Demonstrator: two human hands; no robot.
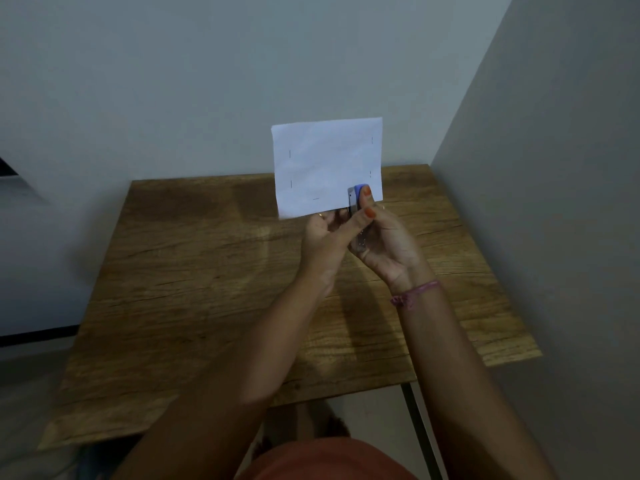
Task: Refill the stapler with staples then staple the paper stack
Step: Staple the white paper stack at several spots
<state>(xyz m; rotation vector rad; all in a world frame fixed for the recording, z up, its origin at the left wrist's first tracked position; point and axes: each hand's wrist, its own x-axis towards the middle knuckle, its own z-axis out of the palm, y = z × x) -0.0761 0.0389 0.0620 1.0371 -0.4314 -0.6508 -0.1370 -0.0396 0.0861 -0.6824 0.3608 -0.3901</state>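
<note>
A white paper stack (325, 164) is held upright above the far part of the wooden table (207, 271). Several small staple marks show along its left, right and bottom edges. My left hand (325, 237) pinches the paper's bottom edge. My right hand (384, 244) grips a small blue and silver stapler (356, 199), whose jaws are closed over the paper's lower right edge, with my thumb pressing on its blue top. Most of the stapler's body is hidden inside my fingers.
Grey walls stand close behind and to the right of the table. A dark metal table leg (419, 427) shows at the near right corner. A pink thread bracelet (412, 294) is on my right wrist.
</note>
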